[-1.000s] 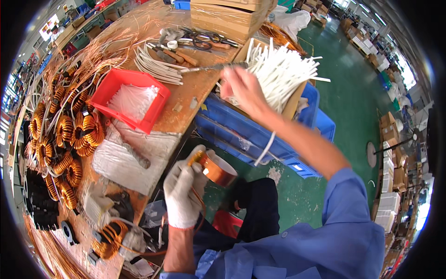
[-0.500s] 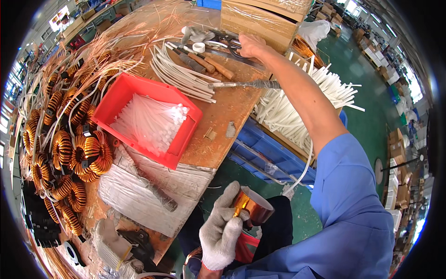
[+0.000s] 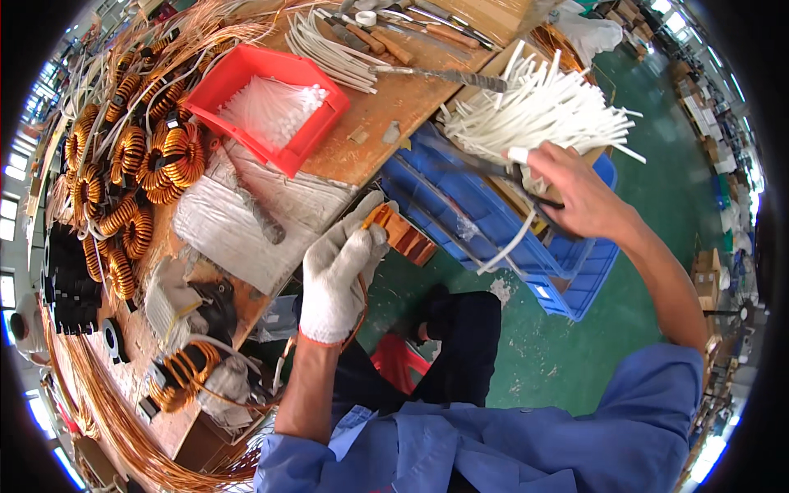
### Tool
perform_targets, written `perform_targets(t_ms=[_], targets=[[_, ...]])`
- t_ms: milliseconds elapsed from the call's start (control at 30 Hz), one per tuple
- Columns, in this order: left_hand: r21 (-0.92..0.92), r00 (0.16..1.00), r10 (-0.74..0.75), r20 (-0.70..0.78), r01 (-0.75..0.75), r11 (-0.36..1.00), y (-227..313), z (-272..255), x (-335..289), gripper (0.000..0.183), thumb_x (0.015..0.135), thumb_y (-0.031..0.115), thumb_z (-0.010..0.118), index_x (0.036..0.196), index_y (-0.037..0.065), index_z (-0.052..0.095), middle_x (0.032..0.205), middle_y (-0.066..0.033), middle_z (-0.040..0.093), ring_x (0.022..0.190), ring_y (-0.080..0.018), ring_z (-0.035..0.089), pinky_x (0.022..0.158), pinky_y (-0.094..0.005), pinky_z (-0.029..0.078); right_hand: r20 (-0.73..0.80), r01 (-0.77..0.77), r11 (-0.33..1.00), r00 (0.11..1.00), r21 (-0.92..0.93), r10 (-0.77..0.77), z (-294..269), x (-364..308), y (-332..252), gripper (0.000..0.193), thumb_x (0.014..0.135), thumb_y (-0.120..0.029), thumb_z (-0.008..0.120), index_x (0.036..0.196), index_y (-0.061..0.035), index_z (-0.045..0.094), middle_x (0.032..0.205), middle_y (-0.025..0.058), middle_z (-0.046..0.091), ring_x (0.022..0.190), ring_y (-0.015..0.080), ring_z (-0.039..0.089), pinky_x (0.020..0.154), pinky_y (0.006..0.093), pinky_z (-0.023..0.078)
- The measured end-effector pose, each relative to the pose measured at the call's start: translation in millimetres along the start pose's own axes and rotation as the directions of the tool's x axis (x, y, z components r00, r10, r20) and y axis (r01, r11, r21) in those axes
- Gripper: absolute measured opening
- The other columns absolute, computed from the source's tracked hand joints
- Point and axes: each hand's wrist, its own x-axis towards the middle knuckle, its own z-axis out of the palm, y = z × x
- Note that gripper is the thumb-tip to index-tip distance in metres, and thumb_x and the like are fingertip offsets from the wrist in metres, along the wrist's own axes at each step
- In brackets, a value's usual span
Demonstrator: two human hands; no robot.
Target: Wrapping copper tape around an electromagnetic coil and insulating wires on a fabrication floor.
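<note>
My left hand [image 3: 335, 275], in a pale work glove, is closed on a roll of amber tape [image 3: 411, 240] beside the table's right edge. Orange-amber tape shows at its fingertips. Away to the right, over the blue crate, my bare right hand [image 3: 582, 195] grips dark-handled scissors [image 3: 538, 200]. Their blades point left and are smeared by motion, so I cannot tell how far apart they are. One digit of this hand has a white wrapping [image 3: 518, 154]. The scissors and the tape roll are apart.
A red bin [image 3: 308, 146] of white cable ties stands on the wooden table [image 3: 362, 160]. Copper-wound ring coils [image 3: 185, 152] crowd the left. White tubes [image 3: 534, 107] fill a box by the blue crate [image 3: 575, 287]. Wooden-handled tools [image 3: 390, 48] lie at the back.
My right hand has come back from the far end of the table, bringing the scissors nearer. My left hand has moved up and left with the tape roll. The view has shifted.
</note>
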Motion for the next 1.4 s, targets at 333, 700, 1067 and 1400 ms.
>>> perform_targets(t_ms=[333,700,1067,1400], targets=[[0.123,0.983,-0.091,0.158,0.072,0.990,-15,44,-36,0.061,0.107,0.015,0.064,0.153,-0.018,0.042,0.120,-0.0107,0.069,0.104,-0.0103,0.062,0.100,-0.0233,0.050,-0.030,0.086,0.973,0.995,-0.213,-0.094,-18,-91,-44,0.057,0.083,-0.008,0.076,0.139,-0.0150,0.066,0.098,0.0100,0.057,0.094,0.0297,0.054,0.089,0.0425,0.042],[0.214,0.989,-0.007,0.148,-0.025,0.977,-26,62,-38,0.025,0.105,0.015,0.067,0.104,-0.010,0.073,0.125,-0.0184,0.068,0.158,-0.0273,0.033,0.121,-0.0363,0.030,-0.150,0.111,0.879,0.968,-0.464,-0.201,-16,-99,-87,0.046,0.079,-0.002,0.067,0.125,-0.0009,0.068,0.086,0.0135,0.059,0.085,0.0269,0.064,0.083,0.0431,0.040],[0.081,0.987,0.163,0.004,-0.163,0.983,-22,25,17,0.025,0.107,0.011,0.064,0.121,-0.010,0.067,0.108,-0.0110,0.074,0.102,-0.0183,0.071,0.104,-0.0348,0.054,-0.180,0.034,0.904,0.976,-0.427,-0.122,6,-40,-71,0.036,0.081,-0.006,0.069,0.116,0.0021,0.066,0.082,0.0198,0.064,0.075,0.0361,0.068,0.073,0.0511,0.049],[-0.273,0.978,0.198,0.070,-0.172,0.946,-5,15,88,0.018,0.108,0.012,0.063,0.112,-0.005,0.068,0.109,-0.0111,0.073,0.108,-0.0253,0.072,0.106,-0.0403,0.057,-0.548,-0.299,0.950,0.811,-0.088,0.205,-36,172,92,0.064,0.084,-0.049,0.086,0.120,-0.0007,0.065,0.105,0.0264,0.075,0.103,0.0381,0.075,0.087,0.0477,0.059]])
